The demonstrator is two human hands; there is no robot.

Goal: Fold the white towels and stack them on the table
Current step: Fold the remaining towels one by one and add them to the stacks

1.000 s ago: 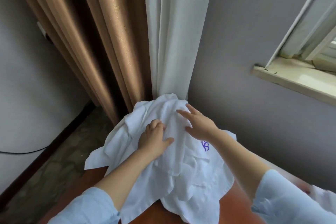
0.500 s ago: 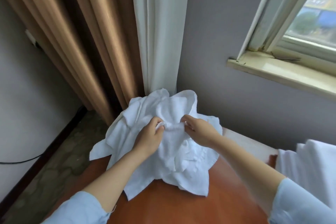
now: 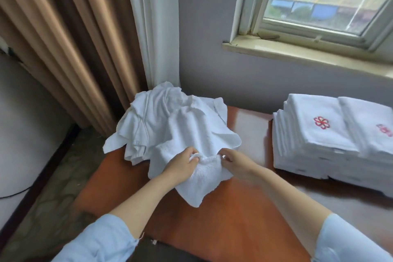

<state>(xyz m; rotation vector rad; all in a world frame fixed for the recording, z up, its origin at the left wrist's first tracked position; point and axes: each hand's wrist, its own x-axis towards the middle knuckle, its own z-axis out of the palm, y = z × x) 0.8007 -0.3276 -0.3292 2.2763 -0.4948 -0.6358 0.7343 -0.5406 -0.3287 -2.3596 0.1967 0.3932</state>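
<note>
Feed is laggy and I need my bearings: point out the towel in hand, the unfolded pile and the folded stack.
held towel (image 3: 204,178), head view, on its drooping part below the grip.
unfolded pile (image 3: 170,119), head view, on its crumpled middle.
folded stack (image 3: 319,140), head view, on the top towel below the red flower.

I can't see the fingertips of the left hand (image 3: 180,166) or right hand (image 3: 236,161); the towel (image 3: 204,178) folds over them. The stack (image 3: 314,140) runs off the right edge, its second emblem (image 3: 385,131) blurred and cut. The heap (image 3: 168,117) hides the table's (image 3: 212,229) far corner.
</note>
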